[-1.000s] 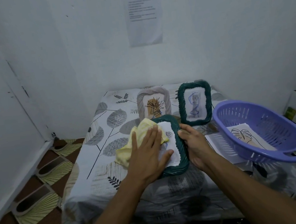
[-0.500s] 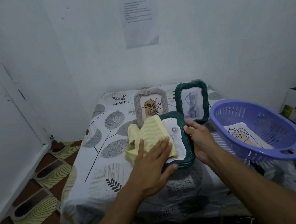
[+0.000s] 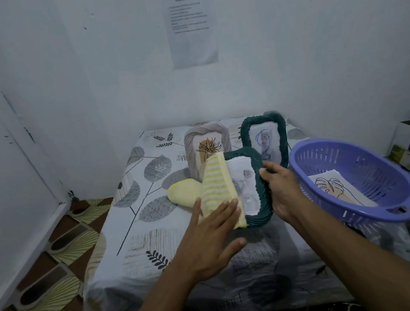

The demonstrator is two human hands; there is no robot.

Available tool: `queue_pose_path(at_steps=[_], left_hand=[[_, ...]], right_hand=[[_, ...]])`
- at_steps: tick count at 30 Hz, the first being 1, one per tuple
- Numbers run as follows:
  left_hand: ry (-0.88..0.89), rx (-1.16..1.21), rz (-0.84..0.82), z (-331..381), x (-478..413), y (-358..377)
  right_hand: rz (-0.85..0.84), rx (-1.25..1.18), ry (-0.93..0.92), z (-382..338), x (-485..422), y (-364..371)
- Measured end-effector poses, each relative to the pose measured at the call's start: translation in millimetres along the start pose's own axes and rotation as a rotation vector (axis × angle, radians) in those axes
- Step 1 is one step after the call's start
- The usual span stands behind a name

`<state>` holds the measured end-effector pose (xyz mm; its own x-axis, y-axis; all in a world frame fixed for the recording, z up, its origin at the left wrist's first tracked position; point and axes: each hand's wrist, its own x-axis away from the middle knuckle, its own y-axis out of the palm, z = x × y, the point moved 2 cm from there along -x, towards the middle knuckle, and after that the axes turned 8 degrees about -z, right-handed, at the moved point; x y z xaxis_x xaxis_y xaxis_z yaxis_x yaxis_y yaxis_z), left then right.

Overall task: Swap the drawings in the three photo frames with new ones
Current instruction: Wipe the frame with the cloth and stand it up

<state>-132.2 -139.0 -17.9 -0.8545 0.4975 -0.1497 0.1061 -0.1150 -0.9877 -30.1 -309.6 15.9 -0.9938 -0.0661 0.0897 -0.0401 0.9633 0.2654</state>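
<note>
Frame nearest me (image 3: 260, 195), dark green, is held in front of the other two and tipped up to face me. Whether its lower edge touches the bench (image 3: 157, 232) I cannot tell.

Right grip (image 3: 283, 191): fingers curled round the frame's right border, thumb on its front.
Left grip (image 3: 212, 245): flat, fingers straight, pressing a yellow striped cloth (image 3: 218, 185) against the left half of the front.

The uncovered half shows a pale grey drawing (image 3: 246, 186), too faint to name. The border is moulded like twisted rope, with rounded corners.

Behind, upright: grey frame (image 3: 206, 133) with an orange-and-black line drawing; second green frame (image 3: 281, 137) with a blue sketch. To the right is a tilted purple basket (image 3: 344, 141) with a loose sheet (image 3: 335, 185) inside, bearing a leaf drawing.

Progress, my judgement: all three frames hold a drawing and one sheet lies in the basket. Which drawings are new I cannot tell. The wiping suggests this frame is already refilled and only needs standing up; if so, the task is near its end.
</note>
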Motion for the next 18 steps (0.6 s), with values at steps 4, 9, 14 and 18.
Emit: queue_pose_path(at_steps=[4,9,14,18], left_hand=[[-0.110,-0.058,0.037,-5.8,1.6,2.2],[-0.063,-0.045,0.087,-2.8,-10.4,-14.0],[0.040,-0.091,0.143,7.2,11.0,-16.6],[-0.128,-0.103,0.301,3.6,18.4,-36.1]], right_hand=[[-0.029,0.028,-0.024,-1.8,3.3,4.8],[-0.121,0.042,-0.021,-5.6,10.7,18.4],[-0.197,0.095,-0.036,-23.9,8.8,25.2],[-0.325,0.092,-0.109,-45.8,13.9,58.1]])
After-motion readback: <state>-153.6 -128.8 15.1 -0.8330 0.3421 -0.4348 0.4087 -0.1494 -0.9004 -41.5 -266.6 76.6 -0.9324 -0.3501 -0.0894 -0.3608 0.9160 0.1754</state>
